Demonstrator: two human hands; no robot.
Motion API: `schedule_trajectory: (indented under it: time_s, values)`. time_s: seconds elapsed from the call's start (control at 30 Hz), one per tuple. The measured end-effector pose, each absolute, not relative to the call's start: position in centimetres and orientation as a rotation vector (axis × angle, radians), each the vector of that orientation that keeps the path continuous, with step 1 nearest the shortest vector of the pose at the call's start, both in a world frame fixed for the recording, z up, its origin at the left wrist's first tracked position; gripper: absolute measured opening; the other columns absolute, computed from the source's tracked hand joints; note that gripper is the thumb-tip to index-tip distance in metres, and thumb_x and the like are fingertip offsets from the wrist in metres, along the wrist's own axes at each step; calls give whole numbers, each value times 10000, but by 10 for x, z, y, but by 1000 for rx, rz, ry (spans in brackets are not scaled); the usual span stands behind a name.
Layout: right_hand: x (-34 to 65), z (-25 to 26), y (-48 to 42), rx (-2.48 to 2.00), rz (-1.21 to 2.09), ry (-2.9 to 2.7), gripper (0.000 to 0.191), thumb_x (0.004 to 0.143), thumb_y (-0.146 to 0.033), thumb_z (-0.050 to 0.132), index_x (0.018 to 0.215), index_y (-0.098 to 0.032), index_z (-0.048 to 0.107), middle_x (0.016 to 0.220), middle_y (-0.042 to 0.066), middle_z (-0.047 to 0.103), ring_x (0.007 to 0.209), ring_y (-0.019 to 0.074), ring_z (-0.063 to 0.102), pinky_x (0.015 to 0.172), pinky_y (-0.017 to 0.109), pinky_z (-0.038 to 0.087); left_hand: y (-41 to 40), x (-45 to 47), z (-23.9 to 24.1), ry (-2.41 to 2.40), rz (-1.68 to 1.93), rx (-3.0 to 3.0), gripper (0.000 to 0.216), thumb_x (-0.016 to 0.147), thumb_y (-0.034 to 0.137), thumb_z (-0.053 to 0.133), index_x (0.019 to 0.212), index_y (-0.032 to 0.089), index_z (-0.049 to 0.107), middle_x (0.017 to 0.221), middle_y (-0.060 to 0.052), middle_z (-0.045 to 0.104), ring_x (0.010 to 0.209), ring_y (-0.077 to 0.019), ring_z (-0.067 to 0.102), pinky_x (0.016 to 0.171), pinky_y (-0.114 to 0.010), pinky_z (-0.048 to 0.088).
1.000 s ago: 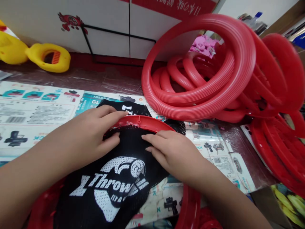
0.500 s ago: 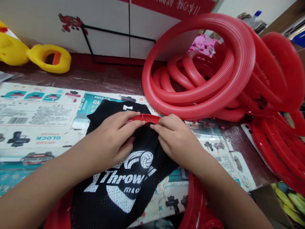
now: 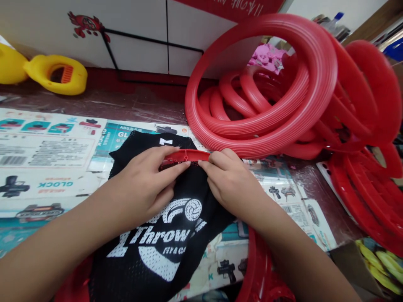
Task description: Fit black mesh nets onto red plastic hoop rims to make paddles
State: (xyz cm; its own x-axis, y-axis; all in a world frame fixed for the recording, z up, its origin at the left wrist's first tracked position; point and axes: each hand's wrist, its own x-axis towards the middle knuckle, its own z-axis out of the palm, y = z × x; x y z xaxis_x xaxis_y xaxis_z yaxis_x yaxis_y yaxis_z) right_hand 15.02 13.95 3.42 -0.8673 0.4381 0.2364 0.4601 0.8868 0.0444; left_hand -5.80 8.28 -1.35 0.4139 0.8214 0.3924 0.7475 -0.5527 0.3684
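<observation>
Little has shifted since half a second ago: the left hand [image 3: 143, 184] and right hand [image 3: 231, 184] still pinch the one thin red plastic hoop rim [image 3: 185, 156], fingers closed narrow on it, over the single black mesh net with white print [image 3: 163, 235] lying on the printed cardboard sheets [image 3: 47, 147]. Behind, a pile of red plastic rings [image 3: 267, 121], too tangled to count; two yellow plastic toys [image 3: 56, 75].

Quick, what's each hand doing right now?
Left hand: pinching the black mesh net onto the red ring.
Right hand: pinching the same ring and net.
</observation>
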Motion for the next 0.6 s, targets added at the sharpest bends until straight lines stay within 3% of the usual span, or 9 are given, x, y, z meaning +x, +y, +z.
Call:
schedule_trajectory:
  time_s: [0.2,0.6]
  values:
    - [149,33,140,-696,-157,-2825,241,929,-64,432,937,-80,672,795,96,568,780,218,405,738,339,405,83,-58,-14,1424,796,2531,463,856,128,446,1304,144,560,1371,-201,431,1274,-385,453,1051,-579,428]
    - [148,34,139,-693,-247,-2741,277,935,-60,415,841,-124,667,780,85,546,767,212,394,733,347,411,81,-57,-16,1508,691,2543,485,869,152,432,1341,144,544,1388,-218,391,1302,-424,413,1067,-611,396]
